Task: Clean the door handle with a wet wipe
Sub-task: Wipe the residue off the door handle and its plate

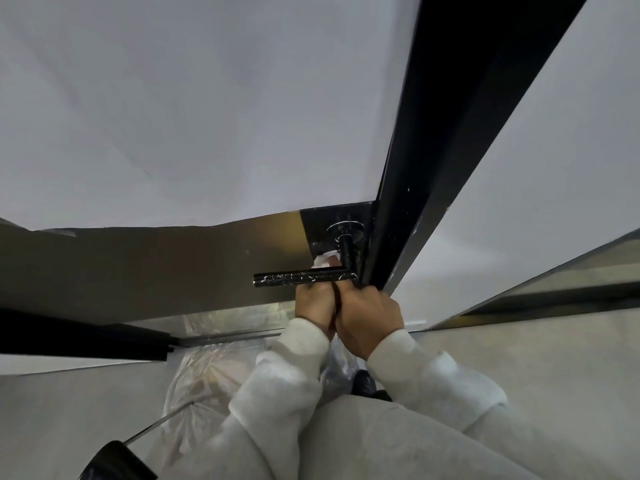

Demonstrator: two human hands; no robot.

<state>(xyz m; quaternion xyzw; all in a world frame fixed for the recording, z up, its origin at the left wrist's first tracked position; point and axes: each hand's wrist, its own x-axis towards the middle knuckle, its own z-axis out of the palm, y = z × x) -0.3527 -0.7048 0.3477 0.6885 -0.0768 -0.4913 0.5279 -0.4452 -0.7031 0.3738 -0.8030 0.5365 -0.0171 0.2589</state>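
We had both hands up under the door handle point(304, 278), a black lever streaked with white smears, fixed to the black plate at the door's edge. Our left hand point(316, 304) reached up from below, its fingers curled behind the lever with the wet wipe point(322, 260) pinched in them; a crumpled white corner of the wipe showed just above the lever, beside the neck that runs back to the round rose point(345, 231). Our right hand point(369, 315) was pressed against the left one, knuckle to knuckle, and was closed around the lever's end nearest the door edge point(391, 216), though we could not tell how firmly it gripped.

We judged the cleaning to be under way but far from finished. The wipe was in contact near the neck, so that inner stretch was being worked. The long free run of the lever, reaching away to the left of our left hand, was marked with pale flecks, and the rose and the plate beyond our fingers showed pale marks too. Whether those were dirt, a marbled finish or glints, we could not say.

Left to do, as we read it: draw the wipe along the lever's whole length to its far tip, go round the neck, and pass over the rose.
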